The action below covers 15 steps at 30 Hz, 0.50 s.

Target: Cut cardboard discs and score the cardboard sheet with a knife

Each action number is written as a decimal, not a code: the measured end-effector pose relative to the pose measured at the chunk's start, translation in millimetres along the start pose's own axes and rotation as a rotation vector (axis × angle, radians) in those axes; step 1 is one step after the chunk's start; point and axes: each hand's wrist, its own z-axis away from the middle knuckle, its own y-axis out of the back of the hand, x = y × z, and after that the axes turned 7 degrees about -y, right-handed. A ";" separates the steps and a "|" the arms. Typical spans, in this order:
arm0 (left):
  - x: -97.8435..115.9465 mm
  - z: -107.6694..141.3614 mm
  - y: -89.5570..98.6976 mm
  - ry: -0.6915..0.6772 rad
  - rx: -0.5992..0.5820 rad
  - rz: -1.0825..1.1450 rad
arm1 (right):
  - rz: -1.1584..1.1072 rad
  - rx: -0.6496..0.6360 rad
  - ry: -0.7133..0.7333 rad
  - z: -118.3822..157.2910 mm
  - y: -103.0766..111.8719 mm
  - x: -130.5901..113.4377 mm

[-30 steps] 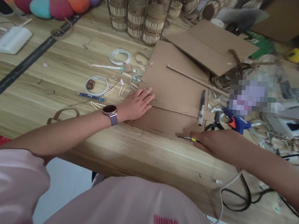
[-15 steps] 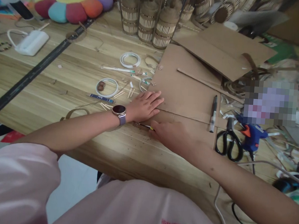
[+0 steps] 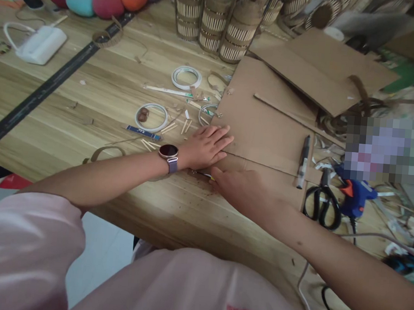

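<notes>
My left hand lies flat with fingers spread, pressing on the left edge of a brown cardboard sheet. Just below it, my right hand is closed around a utility knife. Only the knife's thin tip and a bit of yellow show; the fingers hide the remainder. That tip is low over the near left edge of a cardboard strip, which lies along the sheet's near side. Whether it touches the cardboard I cannot tell. A black marker rests across both pieces at the right.
Black-handled scissors and a blue glue gun lie to the right, among scraps and a cable. Tape rolls and small sticks are at the left. Stick-covered bottle shapes stand behind, beside more cardboard.
The camera view has shifted slightly, so the table things appear moved. Both hands keep nearly the same place on the cardboard, the right one still closed on the knife.
</notes>
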 end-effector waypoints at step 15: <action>-7.5 -1.9 -5.8 -0.059 0.020 0.034 | 0.061 -0.102 0.058 -3.8 27.7 -1.3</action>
